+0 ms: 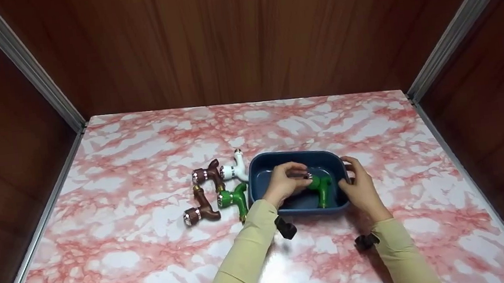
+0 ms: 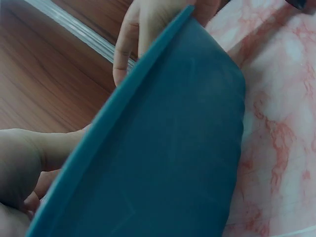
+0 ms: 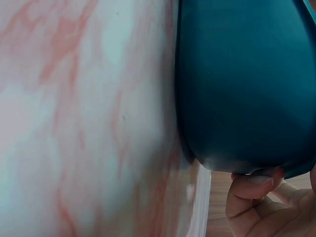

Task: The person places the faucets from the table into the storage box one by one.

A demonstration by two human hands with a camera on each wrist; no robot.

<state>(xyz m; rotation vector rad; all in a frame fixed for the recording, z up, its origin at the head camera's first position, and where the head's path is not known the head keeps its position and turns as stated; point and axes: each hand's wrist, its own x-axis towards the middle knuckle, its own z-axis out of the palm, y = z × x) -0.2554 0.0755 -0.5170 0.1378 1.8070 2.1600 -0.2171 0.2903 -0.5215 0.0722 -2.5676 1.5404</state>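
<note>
A dark blue plastic basin (image 1: 263, 159) sits on the table with a green faucet (image 1: 323, 192) inside it, toward its right end. My left hand (image 1: 284, 183) reaches over the near side into the basin and pinches the green faucet by its knob end. My right hand (image 1: 361, 188) grips the basin's right rim, the thumb inside and the fingers outside. In the right wrist view, fingertips (image 3: 261, 181) lie against the basin wall (image 3: 242, 98). The left wrist view shows the basin's outer side (image 2: 163, 133), which hides the faucet there.
Left of the basin lie a white faucet (image 1: 238, 169), a second green faucet (image 1: 240, 199) and two brown faucets, one farther back (image 1: 213, 172) and one nearer (image 1: 205, 208). Wood-grain panels (image 1: 240, 38) enclose the red-and-white marbled table (image 1: 152, 266) at the back and sides.
</note>
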